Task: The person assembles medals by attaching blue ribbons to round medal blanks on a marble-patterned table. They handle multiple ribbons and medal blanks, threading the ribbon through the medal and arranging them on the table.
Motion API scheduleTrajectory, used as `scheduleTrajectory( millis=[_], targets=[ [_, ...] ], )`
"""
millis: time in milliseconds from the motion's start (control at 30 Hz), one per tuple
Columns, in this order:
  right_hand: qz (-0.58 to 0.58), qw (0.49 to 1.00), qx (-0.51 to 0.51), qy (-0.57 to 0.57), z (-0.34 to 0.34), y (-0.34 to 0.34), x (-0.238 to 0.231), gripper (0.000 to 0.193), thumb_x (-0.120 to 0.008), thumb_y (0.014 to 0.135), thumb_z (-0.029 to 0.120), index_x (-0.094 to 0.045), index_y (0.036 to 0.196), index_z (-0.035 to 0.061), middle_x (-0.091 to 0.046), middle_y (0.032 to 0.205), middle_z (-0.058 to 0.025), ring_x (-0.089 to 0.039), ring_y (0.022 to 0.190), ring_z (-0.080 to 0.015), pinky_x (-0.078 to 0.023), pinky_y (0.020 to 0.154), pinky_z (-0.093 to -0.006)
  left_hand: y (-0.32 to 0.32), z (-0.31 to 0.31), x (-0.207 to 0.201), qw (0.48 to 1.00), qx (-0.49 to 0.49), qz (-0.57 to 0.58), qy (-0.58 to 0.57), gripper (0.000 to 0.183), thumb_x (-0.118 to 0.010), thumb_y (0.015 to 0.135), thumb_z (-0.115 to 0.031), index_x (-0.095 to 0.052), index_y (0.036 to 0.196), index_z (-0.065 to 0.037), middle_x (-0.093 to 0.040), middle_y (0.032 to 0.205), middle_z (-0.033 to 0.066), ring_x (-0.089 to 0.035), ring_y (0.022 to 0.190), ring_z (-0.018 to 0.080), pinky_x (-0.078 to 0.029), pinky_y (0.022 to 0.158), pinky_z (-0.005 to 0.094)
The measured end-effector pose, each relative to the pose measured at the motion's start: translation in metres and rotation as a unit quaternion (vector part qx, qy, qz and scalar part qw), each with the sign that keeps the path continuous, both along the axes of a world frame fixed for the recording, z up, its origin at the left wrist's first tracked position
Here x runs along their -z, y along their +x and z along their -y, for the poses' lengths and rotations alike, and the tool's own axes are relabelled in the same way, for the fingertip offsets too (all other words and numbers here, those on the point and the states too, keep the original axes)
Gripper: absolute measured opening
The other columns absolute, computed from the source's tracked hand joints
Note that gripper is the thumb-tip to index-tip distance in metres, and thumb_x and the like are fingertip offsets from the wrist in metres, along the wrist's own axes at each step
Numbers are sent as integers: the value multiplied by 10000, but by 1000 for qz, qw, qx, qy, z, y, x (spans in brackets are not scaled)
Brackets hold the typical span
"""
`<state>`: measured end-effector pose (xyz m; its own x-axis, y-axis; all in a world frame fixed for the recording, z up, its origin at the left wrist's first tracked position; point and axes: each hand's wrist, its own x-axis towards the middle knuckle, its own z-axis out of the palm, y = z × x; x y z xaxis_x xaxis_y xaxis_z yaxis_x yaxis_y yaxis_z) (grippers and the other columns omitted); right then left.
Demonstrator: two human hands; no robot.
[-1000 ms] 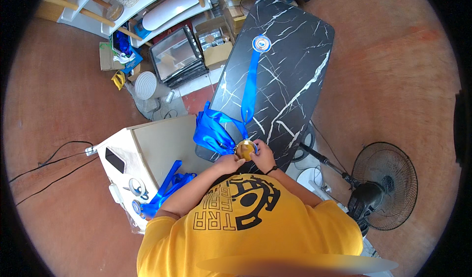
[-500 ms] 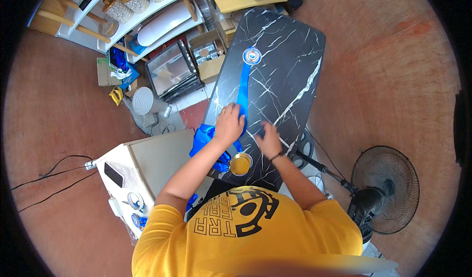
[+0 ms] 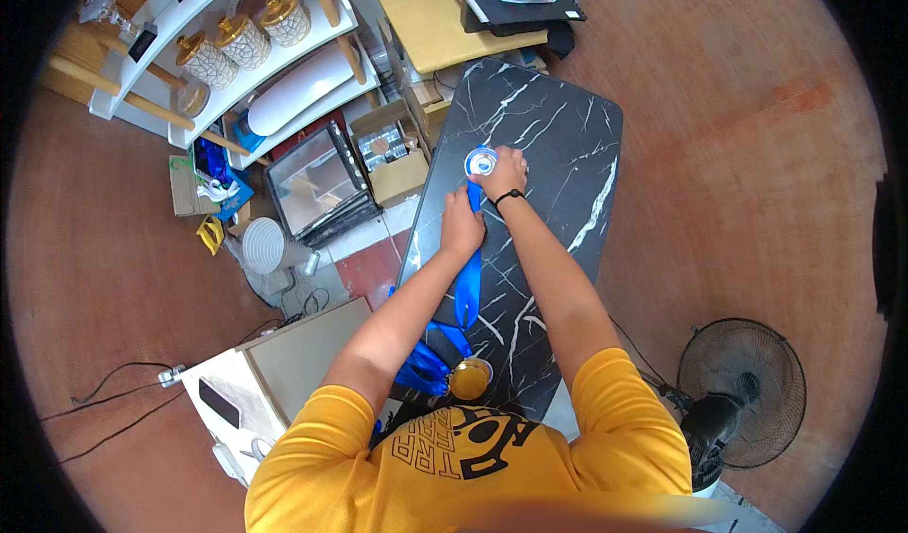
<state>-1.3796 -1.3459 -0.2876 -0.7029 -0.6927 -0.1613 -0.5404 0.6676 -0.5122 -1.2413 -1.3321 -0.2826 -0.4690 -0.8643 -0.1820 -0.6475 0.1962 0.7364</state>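
Note:
A round medal (image 3: pixel 481 161) with a white and blue face lies toward the far end of the black marbled table. From it a blue ribbon (image 3: pixel 468 297) runs down the tabletop toward me. My right hand (image 3: pixel 506 174) grips the medal by its right edge. Just below it, my left hand (image 3: pixel 461 225) is closed on the ribbon near where it joins the medal. Closer to my body sit gold medals (image 3: pixel 469 379), apparently stacked, beside a heap of blue ribbons (image 3: pixel 421 369) at the table's left edge, partly behind my left arm.
The marbled table (image 3: pixel 558 126) is narrow with rounded corners. A white cabinet (image 3: pixel 312 353) stands at the near left with a phone (image 3: pixel 219 402) on top. A standing fan (image 3: pixel 742 391) is at the right. Shelves with jars (image 3: pixel 243 43) and boxes (image 3: pixel 392 159) line the far left.
My right hand has gone from open beside the ribbon to the medal at the far end and taken hold of it. My left hand has slid farther up the ribbon. The view has shifted.

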Motion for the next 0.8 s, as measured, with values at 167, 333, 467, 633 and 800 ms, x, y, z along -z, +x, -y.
scheduleTrajectory(
  millis=[167, 333, 467, 633, 800],
  targets=[
    [73, 988, -5, -137, 1, -26, 10, 377, -788, 748, 53, -571, 1054, 24, -681, 786, -104, -675, 715, -264, -548, 675, -347, 7, 36, 20, 997, 16, -41, -64, 633, -744, 797, -104, -454, 1351, -4, -581, 1131, 212, -597, 989, 378, -488, 867, 449],
    [455, 866, 80, -194, -14, -37, -16, 248, -679, 864, -27, -551, 1069, 31, -682, 873, -76, -676, 753, -152, -550, 626, -264, 7, 70, 25, 982, 81, -157, 69, 683, -751, 814, -74, -413, 1403, -6, -577, 1296, 187, -595, 1105, 281, -483, 957, 376],
    [550, 795, 83, -242, -16, -38, -34, 266, -662, 866, -45, -537, 1097, -5, -675, 943, -131, -698, 811, -214, -600, 677, -330, -6, 76, 24, 890, 130, -322, 296, 615, -714, 848, -28, -441, 1399, -20, -596, 1308, 113, -578, 1157, 209, -477, 981, 343],
    [572, 771, 66, -270, -15, -41, -36, 380, -619, 881, -70, -523, 1248, -50, -685, 1006, -154, -700, 855, -215, -594, 734, -323, -14, 77, 23, 923, 101, -252, 271, 294, -666, 915, -75, -612, 1190, 14, -699, 1055, 103, -660, 944, 168, -534, 819, 287],
    [556, 780, 120, -260, -13, -44, -33, 411, -611, 891, -60, -531, 1295, -70, -693, 1056, -154, -704, 874, -212, -595, 744, -328, -10, 73, 17, 895, 35, -235, 377, 200, -641, 952, -142, -669, 1064, 21, -727, 892, 97, -676, 710, 142, -540, 656, 252]
  ],
)
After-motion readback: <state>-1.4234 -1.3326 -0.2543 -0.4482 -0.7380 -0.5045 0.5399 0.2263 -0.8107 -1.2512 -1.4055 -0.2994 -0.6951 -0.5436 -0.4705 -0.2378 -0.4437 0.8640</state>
